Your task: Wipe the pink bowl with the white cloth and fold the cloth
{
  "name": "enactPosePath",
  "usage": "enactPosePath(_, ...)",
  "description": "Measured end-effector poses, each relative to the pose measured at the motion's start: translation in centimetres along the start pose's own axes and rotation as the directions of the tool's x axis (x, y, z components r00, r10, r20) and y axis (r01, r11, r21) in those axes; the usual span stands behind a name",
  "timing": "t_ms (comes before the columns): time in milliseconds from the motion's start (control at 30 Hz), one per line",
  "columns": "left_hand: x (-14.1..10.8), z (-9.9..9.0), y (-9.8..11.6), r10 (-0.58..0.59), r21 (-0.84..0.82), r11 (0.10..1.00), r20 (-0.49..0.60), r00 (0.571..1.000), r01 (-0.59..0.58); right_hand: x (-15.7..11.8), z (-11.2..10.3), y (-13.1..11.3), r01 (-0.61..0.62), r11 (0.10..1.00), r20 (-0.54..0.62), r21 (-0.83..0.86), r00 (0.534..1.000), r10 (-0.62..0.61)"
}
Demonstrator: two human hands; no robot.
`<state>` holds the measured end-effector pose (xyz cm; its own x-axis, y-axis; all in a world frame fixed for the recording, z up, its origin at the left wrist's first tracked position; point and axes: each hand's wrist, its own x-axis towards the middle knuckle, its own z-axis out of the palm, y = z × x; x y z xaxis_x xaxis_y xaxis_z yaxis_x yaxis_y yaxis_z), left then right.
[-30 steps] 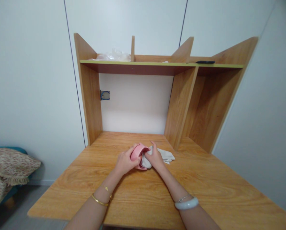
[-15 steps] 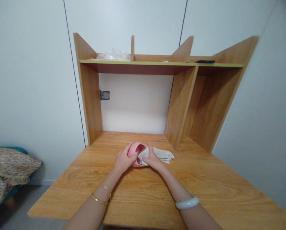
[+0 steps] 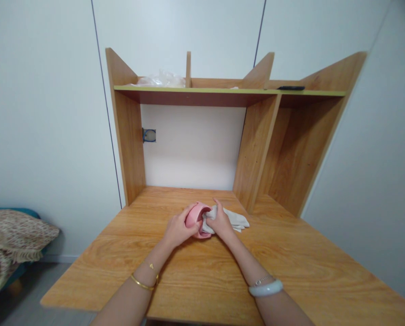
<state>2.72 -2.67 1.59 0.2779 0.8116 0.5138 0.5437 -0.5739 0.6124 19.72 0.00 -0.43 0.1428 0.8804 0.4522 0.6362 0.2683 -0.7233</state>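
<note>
A pink slipper-like item (image 3: 194, 215) is tilted over the middle of the wooden desk (image 3: 202, 271). My left hand (image 3: 179, 229) grips it from the left, thumb at its opening. My right hand (image 3: 221, 222) is closed on a light grey cloth (image 3: 236, 220), pressing part of it against the pink item's opening, with the index finger raised. The cloth's loose end trails to the right, over the desk. The fingertips within the opening are hidden.
Behind the hands stands a wooden shelf unit (image 3: 256, 149). Its upper shelf holds a clear plastic bag (image 3: 161, 79) and a flat black object (image 3: 291, 88). At the far left, a patterned blanket (image 3: 19, 231) lies on blue furniture.
The pink item, the cloth and both hands have shifted slightly to the right. The pink item has turned a little, and my right index finger has lifted off the cloth.
</note>
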Motion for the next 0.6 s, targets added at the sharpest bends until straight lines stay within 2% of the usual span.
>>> enactPosePath(267, -0.2, 0.1, 0.2, -0.037, 0.001, 0.999, -0.013, 0.999, 0.037, -0.2, -0.1, 0.6, 0.028, 0.999, 0.073, 0.027, 0.997, -0.03)
enactPosePath(467, 0.2, 0.9, -1.4, -0.093, -0.158, 0.984, -0.022, 0.995, 0.088, -0.1, 0.3, 1.0, -0.023, 1.0, 0.007, 0.007, 1.0, 0.022)
enactPosePath(600, 0.3, 1.8, -1.7, -0.044, -0.287, 0.957, -0.022, 0.999, 0.036, 0.3, 0.6, 1.5, -0.091, 0.994, -0.066, 0.059, 0.993, 0.095)
